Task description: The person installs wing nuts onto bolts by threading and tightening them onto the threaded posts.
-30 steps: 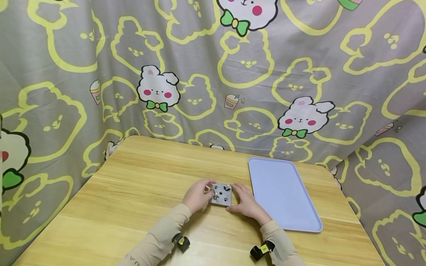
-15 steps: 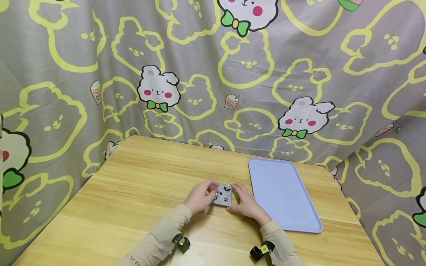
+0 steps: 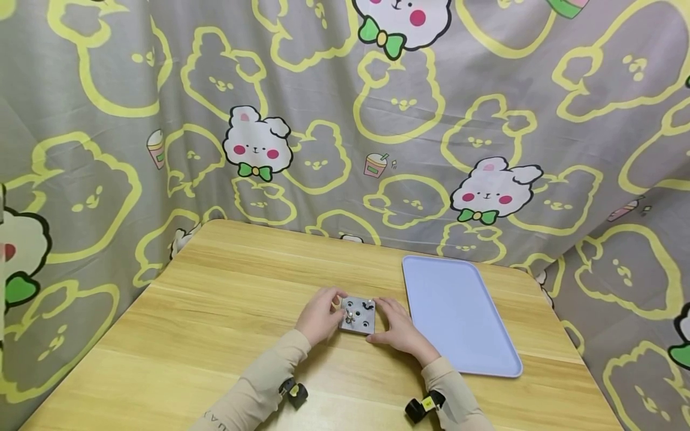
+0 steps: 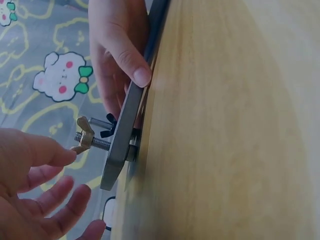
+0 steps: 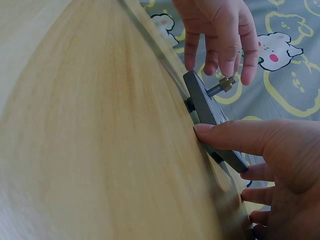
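A grey metal plate [image 3: 360, 328] with several holes stands a little above the table on short feet or bolt heads. On its left part a threaded bolt [image 4: 101, 144] sticks up, carrying a brass wing nut [image 4: 86, 135] close to its tip. A black wing nut [image 4: 108, 127] sits low on another bolt at the far right corner. My left hand [image 3: 318, 316] has its thumb tip at the brass wing nut, the other fingers spread and apart from it. My right hand [image 3: 400, 330] holds the plate's right side, thumb on the near edge and fingers at the far edge.
A light purple tray [image 3: 458, 311] lies to the right of the plate, close to the right hand. The wooden table [image 3: 226, 311] extends around both hands. Behind it hangs a patterned grey curtain [image 3: 323, 90].
The left fingers closed over the brass wing nut half a second ago and have since drawn back left, uncovering it. The right hand and the plate stay put.
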{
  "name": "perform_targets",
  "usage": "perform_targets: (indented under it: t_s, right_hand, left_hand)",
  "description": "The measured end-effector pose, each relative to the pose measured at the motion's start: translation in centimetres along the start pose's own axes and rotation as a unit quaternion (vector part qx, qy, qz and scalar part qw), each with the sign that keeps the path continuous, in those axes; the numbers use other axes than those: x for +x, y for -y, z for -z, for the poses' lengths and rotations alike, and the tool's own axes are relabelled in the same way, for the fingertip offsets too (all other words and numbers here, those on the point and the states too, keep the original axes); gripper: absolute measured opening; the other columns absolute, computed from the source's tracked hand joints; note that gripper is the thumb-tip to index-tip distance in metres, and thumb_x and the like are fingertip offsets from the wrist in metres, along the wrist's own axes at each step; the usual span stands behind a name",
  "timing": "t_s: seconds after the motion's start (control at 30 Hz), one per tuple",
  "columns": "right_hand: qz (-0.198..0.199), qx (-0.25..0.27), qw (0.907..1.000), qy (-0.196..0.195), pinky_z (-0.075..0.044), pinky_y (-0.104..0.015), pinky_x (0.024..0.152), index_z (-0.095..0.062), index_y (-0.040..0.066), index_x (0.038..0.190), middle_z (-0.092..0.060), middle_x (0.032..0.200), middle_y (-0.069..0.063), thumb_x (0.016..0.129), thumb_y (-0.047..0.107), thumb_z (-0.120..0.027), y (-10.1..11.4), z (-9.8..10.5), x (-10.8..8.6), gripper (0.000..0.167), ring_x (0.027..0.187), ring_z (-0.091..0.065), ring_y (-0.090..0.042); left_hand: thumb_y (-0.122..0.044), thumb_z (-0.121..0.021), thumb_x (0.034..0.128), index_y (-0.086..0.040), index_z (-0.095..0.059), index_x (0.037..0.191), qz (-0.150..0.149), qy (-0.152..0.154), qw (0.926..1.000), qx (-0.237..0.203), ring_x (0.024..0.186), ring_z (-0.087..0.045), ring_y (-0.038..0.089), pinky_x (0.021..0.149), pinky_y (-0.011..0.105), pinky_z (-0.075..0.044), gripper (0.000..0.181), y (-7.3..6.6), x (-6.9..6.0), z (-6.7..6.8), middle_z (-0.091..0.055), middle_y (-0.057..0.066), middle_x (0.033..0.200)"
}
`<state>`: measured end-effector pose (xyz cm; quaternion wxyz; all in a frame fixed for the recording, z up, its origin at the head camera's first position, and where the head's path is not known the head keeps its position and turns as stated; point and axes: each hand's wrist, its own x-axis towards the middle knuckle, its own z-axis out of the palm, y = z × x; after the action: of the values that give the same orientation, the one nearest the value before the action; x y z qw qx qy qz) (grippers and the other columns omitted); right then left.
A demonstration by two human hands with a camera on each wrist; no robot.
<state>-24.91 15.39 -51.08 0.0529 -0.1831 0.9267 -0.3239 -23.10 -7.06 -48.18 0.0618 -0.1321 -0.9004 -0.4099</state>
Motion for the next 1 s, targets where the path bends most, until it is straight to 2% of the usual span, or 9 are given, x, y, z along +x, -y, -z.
perform_targets:
  t_s: [0.13,0.23,0.33,0.47,0.57,0.63,0.73,0.87,1.0]
  right_hand:
    - [0.004,0.005,1.0,-0.001,-0.019,-0.066,0.116,-0.042,0.004,0.145,-0.036,0.152,-0.024,0.07,0.033,-0.084,-0.01,0.03,-0.03,0.091,0.144,-0.023,-0.047]
    - [0.004,0.005,1.0,0.0,-0.019,-0.066,0.116,-0.041,0.004,0.145,-0.036,0.152,-0.024,0.07,0.033,-0.084,-0.03,0.03,-0.04,0.091,0.144,-0.023,-0.047]
    - [0.004,0.004,1.0,0.0,-0.02,-0.066,0.115,-0.041,0.004,0.145,-0.036,0.152,-0.023,0.07,0.033,-0.084,-0.02,0.05,-0.06,0.091,0.144,-0.023,-0.047]
    - [0.002,0.001,1.0,0.002,-0.02,-0.067,0.115,-0.042,0.004,0.145,-0.036,0.152,-0.023,0.071,0.033,-0.084,-0.02,0.05,-0.08,0.09,0.145,-0.022,-0.047]
    - [-0.001,-0.003,1.0,0.003,-0.02,-0.067,0.115,-0.041,0.005,0.146,-0.035,0.153,-0.023,0.071,0.034,-0.084,-0.07,0.01,-0.07,0.091,0.145,-0.022,-0.046]
    - [-0.001,-0.005,1.0,0.004,-0.019,-0.067,0.115,-0.04,0.005,0.146,-0.035,0.153,-0.023,0.071,0.034,-0.083,-0.08,-0.02,-0.08,0.091,0.145,-0.022,-0.046]
    - [0.004,-0.004,1.0,0.0,-0.019,-0.066,0.116,-0.04,0.004,0.146,-0.035,0.152,-0.024,0.071,0.035,-0.083,-0.01,0.0,-0.15,0.091,0.144,-0.022,-0.047]
    - [0.029,-0.008,0.9995,-0.012,-0.021,-0.07,0.112,-0.042,0.001,0.143,-0.038,0.148,-0.028,0.072,0.035,-0.082,0.15,0.09,-0.37,0.088,0.14,-0.025,-0.052]
    - [0.032,-0.004,0.9994,-0.016,-0.021,-0.07,0.111,-0.042,0.0,0.143,-0.038,0.147,-0.029,0.072,0.035,-0.081,0.21,0.12,-0.46,0.088,0.14,-0.025,-0.052]
  left_hand:
    - [-0.005,-0.062,0.0888,-0.008,-0.064,0.111,-0.013,0.006,0.9995,-0.027,0.079,-0.06,0.011,0.07,0.022,-0.051,0.023,-0.1,0.07,-0.05,-0.067,0.004,0.093]
    - [-0.005,-0.056,0.0924,-0.007,-0.063,0.115,-0.022,0.023,0.9982,-0.052,0.084,-0.063,0.014,0.073,0.023,-0.051,0.024,-0.19,0.07,-0.17,-0.073,0.005,0.099]
    - [-0.008,-0.057,0.0932,-0.006,-0.062,0.119,-0.037,0.039,0.9963,-0.067,0.086,-0.065,0.016,0.074,0.025,-0.052,0.027,-0.17,0.03,-0.28,-0.074,0.006,0.102]
    - [-0.009,-0.064,0.0905,-0.005,-0.061,0.123,-0.051,0.071,0.9934,-0.074,0.09,-0.066,0.019,0.082,0.036,-0.056,0.033,-0.19,0.04,-0.27,-0.072,0.008,0.103]
    - [-0.007,-0.066,0.0876,-0.007,-0.06,0.125,-0.038,0.079,0.9944,-0.059,0.097,-0.066,0.023,0.088,0.043,-0.055,0.038,-0.18,0.04,-0.2,-0.07,0.008,0.107]
    - [-0.006,-0.065,0.0871,-0.009,-0.06,0.125,-0.019,0.067,0.9966,-0.043,0.1,-0.066,0.024,0.089,0.043,-0.055,0.038,-0.14,0.03,-0.18,-0.069,0.008,0.11]
    - [-0.005,-0.064,0.0864,-0.012,-0.062,0.122,0.006,0.033,0.9993,-0.018,0.098,-0.065,0.021,0.086,0.037,-0.056,0.037,-0.03,0.03,-0.19,-0.067,0.005,0.109]
    - [-0.007,-0.066,0.0859,-0.011,-0.065,0.114,0.004,-0.003,1.0,0.001,0.082,-0.06,0.012,0.074,0.026,-0.052,0.028,0.0,0.07,-0.14,-0.064,0.002,0.093]
    - [-0.008,-0.062,0.0898,-0.009,-0.065,0.111,-0.009,0.004,0.9998,-0.019,0.077,-0.057,0.009,0.069,0.022,-0.049,0.022,-0.18,0.05,-0.12,-0.066,0.0,0.087]
